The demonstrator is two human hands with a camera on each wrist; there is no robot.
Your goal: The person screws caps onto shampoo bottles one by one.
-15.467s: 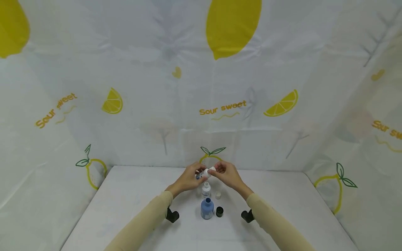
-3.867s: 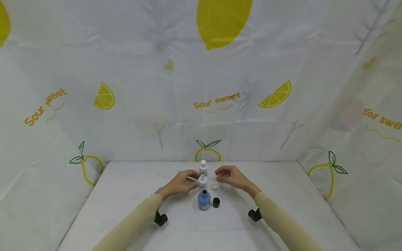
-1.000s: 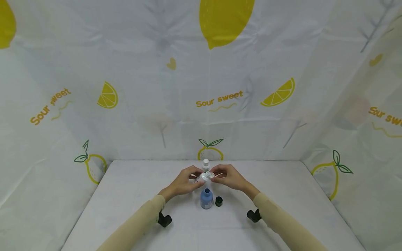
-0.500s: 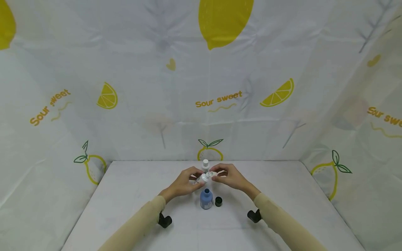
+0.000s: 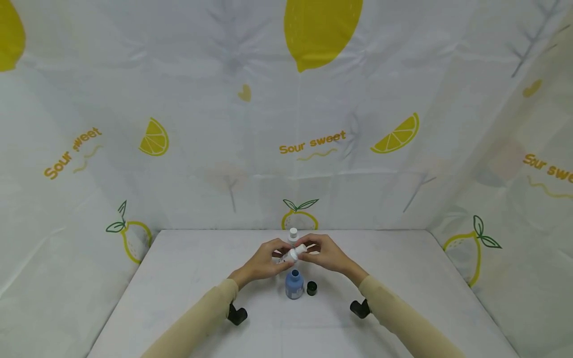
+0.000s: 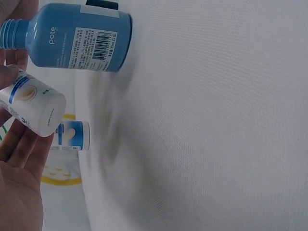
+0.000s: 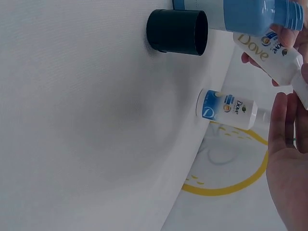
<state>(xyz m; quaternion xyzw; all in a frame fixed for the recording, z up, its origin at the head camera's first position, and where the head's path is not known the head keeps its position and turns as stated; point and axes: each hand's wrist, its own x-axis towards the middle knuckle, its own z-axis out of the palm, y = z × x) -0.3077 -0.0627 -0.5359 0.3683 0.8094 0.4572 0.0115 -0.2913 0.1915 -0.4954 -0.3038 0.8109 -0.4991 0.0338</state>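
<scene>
First, nearer than the left hand (image 5: 263, 259) and right hand (image 5: 329, 252): one blue bottle (image 5: 294, 287), upright, open, on the counter (image 5: 156, 293); one dark cap (image 5: 312, 288), just beside it. Next, between the hands: one white Dove bottle (image 6: 37, 106), tilted, gripped by the left hand above the counter; one white cap (image 5: 302, 249), pinched by the right hand at its mouth. Beyond them: second Dove bottle (image 7: 228, 109), upright, capped.
</scene>
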